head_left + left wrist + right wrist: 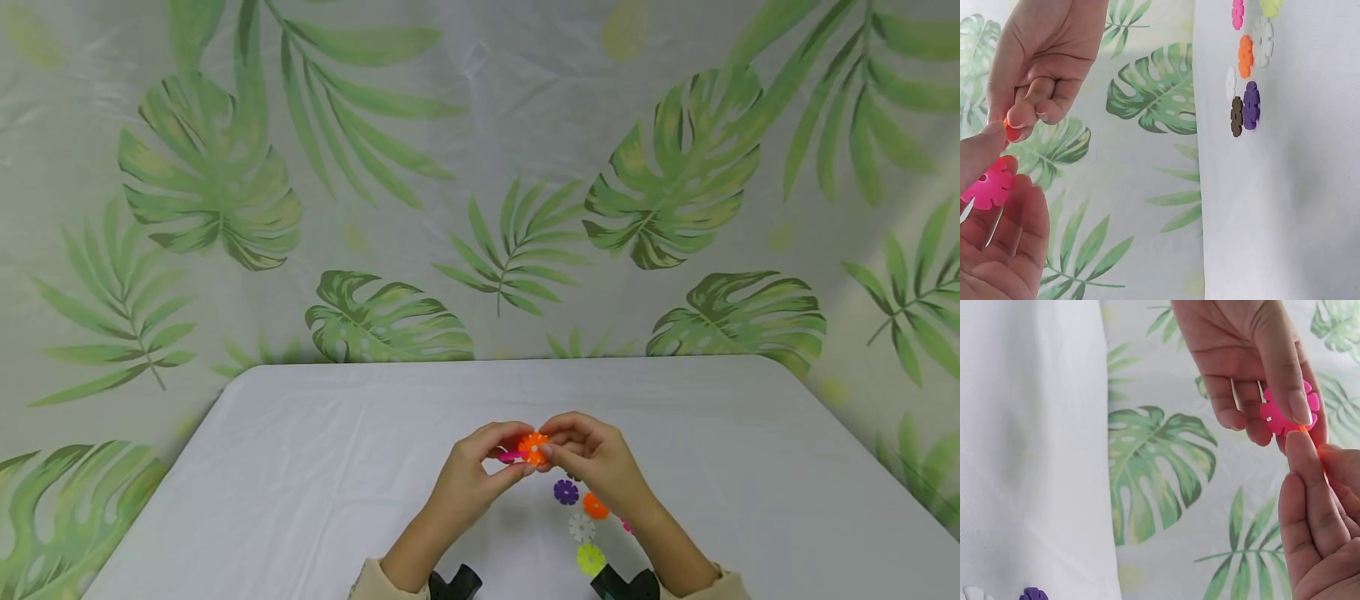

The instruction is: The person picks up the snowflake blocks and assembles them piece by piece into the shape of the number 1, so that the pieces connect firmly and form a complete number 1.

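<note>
Above the white table my left hand (474,468) pinches a pink notched plastic disc (992,187) between thumb and fingers. My right hand (600,457) grips an orange notched disc (533,448) at its edge, thumb against the near face. The two discs meet at their edges, set at an angle to each other. In the right wrist view the left thumb covers part of the pink disc (1277,414), and the orange one shows only as a thin rim between the fingertips. The fingertips of both hands are close together.
Loose notched discs lie on the white tablecloth (337,483) by the right forearm: purple (566,492), orange (596,506), clear (581,527), yellow (591,559), plus brown (1237,117), white (1230,82) and pink (1238,14). A leaf-patterned curtain (517,150) hangs behind the table.
</note>
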A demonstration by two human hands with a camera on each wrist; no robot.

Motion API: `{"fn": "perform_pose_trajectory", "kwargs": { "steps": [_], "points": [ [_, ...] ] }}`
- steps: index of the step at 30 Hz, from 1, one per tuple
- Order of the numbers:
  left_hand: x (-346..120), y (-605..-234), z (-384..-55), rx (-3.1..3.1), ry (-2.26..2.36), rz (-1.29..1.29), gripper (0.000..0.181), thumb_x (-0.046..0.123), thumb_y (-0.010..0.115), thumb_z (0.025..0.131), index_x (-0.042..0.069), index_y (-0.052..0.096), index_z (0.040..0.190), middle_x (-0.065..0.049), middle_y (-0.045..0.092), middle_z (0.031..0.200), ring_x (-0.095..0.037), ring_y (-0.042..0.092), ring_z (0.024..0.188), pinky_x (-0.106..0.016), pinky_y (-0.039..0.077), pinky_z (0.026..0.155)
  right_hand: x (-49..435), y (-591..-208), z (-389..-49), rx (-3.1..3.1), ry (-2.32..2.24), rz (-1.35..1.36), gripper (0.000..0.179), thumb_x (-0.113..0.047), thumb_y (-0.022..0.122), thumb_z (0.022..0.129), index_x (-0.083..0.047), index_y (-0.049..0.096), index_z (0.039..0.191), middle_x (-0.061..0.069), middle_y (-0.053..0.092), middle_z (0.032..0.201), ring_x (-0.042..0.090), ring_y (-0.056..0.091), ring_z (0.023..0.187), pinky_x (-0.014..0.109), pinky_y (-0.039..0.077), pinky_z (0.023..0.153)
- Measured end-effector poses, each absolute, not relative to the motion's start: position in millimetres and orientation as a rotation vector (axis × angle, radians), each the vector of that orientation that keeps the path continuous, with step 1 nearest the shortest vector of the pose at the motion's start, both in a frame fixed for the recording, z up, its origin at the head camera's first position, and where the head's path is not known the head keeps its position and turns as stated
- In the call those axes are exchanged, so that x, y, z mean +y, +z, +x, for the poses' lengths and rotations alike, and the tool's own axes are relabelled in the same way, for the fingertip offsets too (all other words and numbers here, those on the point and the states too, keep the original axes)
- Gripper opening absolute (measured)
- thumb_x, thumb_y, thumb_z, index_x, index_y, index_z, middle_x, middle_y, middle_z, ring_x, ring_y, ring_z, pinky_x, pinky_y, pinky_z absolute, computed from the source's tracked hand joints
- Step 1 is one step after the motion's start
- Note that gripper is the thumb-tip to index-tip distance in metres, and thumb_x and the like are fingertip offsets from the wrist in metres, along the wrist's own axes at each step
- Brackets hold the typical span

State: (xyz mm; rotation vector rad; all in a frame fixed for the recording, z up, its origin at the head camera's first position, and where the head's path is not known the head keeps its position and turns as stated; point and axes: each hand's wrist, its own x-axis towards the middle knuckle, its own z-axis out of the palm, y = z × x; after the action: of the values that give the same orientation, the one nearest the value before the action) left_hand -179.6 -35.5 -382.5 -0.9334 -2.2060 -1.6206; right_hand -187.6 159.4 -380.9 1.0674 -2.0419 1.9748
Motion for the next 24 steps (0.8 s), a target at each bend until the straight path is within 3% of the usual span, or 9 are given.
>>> {"fn": "perform_pose_trajectory", "kwargs": {
  "steps": [6, 16, 24],
  "points": [
    [-36, -385, -181, -2.191, -1.552, -0.940, 0.034, 0.016, 0.072, 0.075, 0.011, 0.061, 0.107, 0.005, 0.062, 0.096, -0.009, 0.057, 0.082, -0.024, 0.049, 0.072, 156, -379, -185, -2.091, 1.979, 1.029, 0.017, 0.008, 0.054, 0.085, 0.009, 0.054, 0.103, 0.021, 0.059, 0.084, 0.026, 0.064, 0.070, 0.037, 0.052, 0.067],
    [-38, -386, -185, -2.188, -1.543, -0.879, 0.039, 0.009, 0.076, 0.070, 0.006, 0.061, 0.105, -0.001, 0.063, 0.090, -0.018, 0.059, 0.078, -0.029, 0.051, 0.068, 175, -367, -177, -2.277, 1.641, 0.875, 0.033, -0.002, 0.062, 0.084, -0.005, 0.054, 0.115, 0.007, 0.060, 0.106, 0.022, 0.058, 0.098, 0.026, 0.048, 0.080],
    [-40, -385, -186, -2.183, -1.495, -0.896, 0.035, 0.014, 0.074, 0.073, 0.008, 0.061, 0.105, 0.002, 0.063, 0.091, -0.011, 0.057, 0.079, -0.024, 0.050, 0.068, 215, -369, -165, -2.335, 1.426, 0.825, 0.046, -0.002, 0.067, 0.079, -0.008, 0.050, 0.121, 0.004, 0.057, 0.113, 0.014, 0.053, 0.104, 0.018, 0.043, 0.085]
  ]
}}
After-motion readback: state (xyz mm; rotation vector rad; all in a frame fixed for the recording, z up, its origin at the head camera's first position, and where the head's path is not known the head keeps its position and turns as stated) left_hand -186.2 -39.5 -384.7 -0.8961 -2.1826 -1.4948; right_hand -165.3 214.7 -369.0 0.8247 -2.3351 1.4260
